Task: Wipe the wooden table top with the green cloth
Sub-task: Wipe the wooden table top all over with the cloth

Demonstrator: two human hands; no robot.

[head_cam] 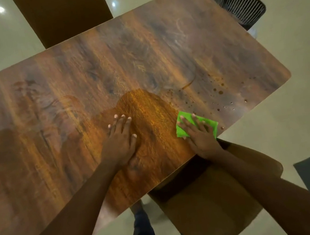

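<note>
My right grip (199, 137), fingers straight, is pressing the cloth (209, 123) on the desk (140, 49); my left grip (120, 140) is lying flat, empty. I'm judging much left: the drops (219, 90) are lying unwiped.

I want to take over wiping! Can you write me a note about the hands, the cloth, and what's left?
Left hand: flat on the table, holding nothing.
Right hand: straight fingers press the green cloth near the table's near edge.
Done: hard to tell; a shiny wet-looking patch lies between the hands.
Left: brown drops beyond the cloth, smears farther off.
</note>
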